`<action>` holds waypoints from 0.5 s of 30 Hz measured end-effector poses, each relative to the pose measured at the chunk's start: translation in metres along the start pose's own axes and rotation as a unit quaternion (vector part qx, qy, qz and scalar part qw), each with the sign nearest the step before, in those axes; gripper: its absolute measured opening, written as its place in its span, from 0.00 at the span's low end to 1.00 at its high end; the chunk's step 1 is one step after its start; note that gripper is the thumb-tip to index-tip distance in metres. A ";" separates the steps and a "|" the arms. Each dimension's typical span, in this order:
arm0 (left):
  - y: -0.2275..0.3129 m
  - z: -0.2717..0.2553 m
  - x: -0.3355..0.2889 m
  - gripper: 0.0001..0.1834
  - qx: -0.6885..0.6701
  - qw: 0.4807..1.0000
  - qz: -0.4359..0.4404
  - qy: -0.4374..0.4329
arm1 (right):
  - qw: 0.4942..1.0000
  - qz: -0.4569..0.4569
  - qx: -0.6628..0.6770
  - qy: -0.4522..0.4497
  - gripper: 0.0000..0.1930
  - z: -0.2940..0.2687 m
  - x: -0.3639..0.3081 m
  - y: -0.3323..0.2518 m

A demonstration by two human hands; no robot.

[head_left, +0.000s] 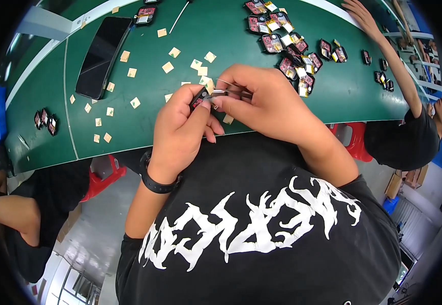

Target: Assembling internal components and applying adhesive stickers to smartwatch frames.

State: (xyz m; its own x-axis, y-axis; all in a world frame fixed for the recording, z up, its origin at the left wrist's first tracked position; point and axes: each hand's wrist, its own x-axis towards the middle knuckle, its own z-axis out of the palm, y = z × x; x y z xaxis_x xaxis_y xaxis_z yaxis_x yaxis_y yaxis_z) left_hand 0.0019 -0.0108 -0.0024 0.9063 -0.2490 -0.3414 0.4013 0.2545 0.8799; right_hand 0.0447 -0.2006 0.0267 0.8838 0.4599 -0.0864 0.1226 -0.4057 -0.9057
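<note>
My left hand (pixel 177 124), with a black band on its wrist, pinches a small black device housing (pixel 199 96) just over the table's near edge. A bit of red circuit board shows inside the housing. From the other side my right hand (pixel 266 101) is closed on metal tweezers (pixel 226 92), whose tips reach to the housing by my left thumb. Fingers hide part of the housing, and what the tips touch is too small to make out. Around and beyond my hands, small beige squares (pixel 167 67) lie scattered on the green table (pixel 144 114).
Open black housings with red boards and silver battery cells (pixel 273 43) are heaped at the far right. A black phone (pixel 103 58) lies left, past it a thin metal rod (pixel 179 18). More housings (pixel 45 122) sit far left. People sit on both sides; one arm (pixel 401 66) reaches over the right end.
</note>
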 end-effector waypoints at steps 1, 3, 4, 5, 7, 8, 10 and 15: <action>0.001 0.001 0.000 0.11 0.011 1.000 0.002 0.003 | 0.999 -0.035 -0.002 0.017 0.05 0.002 -0.001 0.003; 0.000 0.002 0.000 0.10 0.020 1.000 0.004 0.010 | 1.000 -0.028 0.006 0.013 0.05 0.003 -0.003 0.004; -0.001 0.002 0.001 0.10 0.021 1.000 0.009 0.012 | 1.000 -0.020 0.014 0.010 0.06 0.003 -0.004 0.004; -0.002 0.002 0.000 0.09 0.023 0.999 0.015 0.016 | 1.000 -0.021 0.014 0.008 0.06 0.005 -0.004 0.003; -0.002 0.002 -0.001 0.09 0.020 0.999 0.017 0.021 | 0.999 0.011 0.036 0.021 0.06 0.008 -0.007 0.001; -0.002 0.002 -0.001 0.08 0.016 0.999 0.018 0.023 | 0.999 0.011 0.036 0.020 0.06 0.007 -0.008 -0.003; -0.003 0.001 0.000 0.08 0.022 0.999 0.021 0.023 | 0.993 0.073 0.090 0.012 0.04 0.006 -0.008 -0.011; -0.002 0.001 -0.002 0.08 0.038 0.999 0.027 0.024 | 0.990 0.084 0.102 0.051 0.04 0.015 -0.009 -0.002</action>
State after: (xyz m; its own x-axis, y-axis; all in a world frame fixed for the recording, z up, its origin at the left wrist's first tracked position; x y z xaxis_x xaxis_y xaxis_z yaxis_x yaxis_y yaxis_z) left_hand -0.0005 -0.0115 -0.0037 0.9325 -0.1907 -0.3066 0.3419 0.1934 0.9196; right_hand 0.0297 -0.1919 0.0228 0.9258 0.3135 -0.2112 -0.1155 -0.2974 -0.9477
